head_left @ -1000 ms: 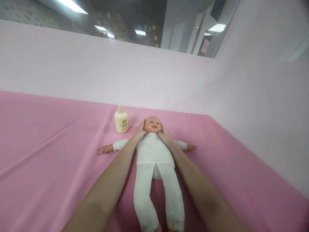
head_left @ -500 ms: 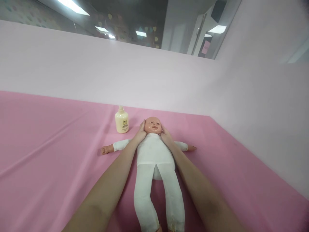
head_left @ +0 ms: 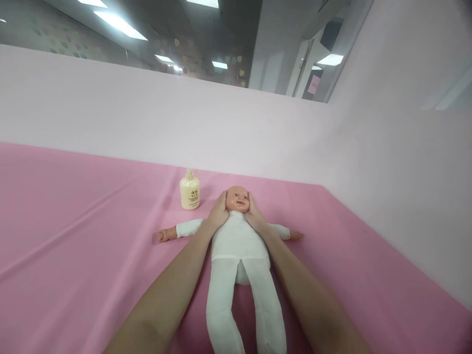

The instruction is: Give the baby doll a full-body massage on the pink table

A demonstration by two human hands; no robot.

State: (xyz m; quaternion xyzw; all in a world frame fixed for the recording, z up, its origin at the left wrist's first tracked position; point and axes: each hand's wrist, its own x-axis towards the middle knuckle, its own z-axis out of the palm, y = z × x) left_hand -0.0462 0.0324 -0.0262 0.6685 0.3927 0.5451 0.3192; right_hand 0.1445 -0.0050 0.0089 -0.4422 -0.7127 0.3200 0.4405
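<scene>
A baby doll (head_left: 239, 241) with a white cloth body lies on its back, its arms spread to the sides and its legs pointing toward me. My left hand (head_left: 220, 210) cups the left side of its head, and my right hand (head_left: 254, 211) cups the other side. The head is held between my two palms. Most of my fingers are hidden beside and behind the head. Just beyond my left hand, a pale yellow pump bottle (head_left: 190, 192) with dark print stands upright, apart from the doll.
Pink sheeting (head_left: 92, 206) with some creases covers the surface under the doll. A white wall (head_left: 165, 118) rises behind it and another along the right. Above the back wall, a dark glass pane (head_left: 221, 44) reflects ceiling lights.
The whole scene sits slightly lower in the picture, as my view has tilted up a little. Both hands stay on the doll's head, and the bottle has not moved on the sheet.
</scene>
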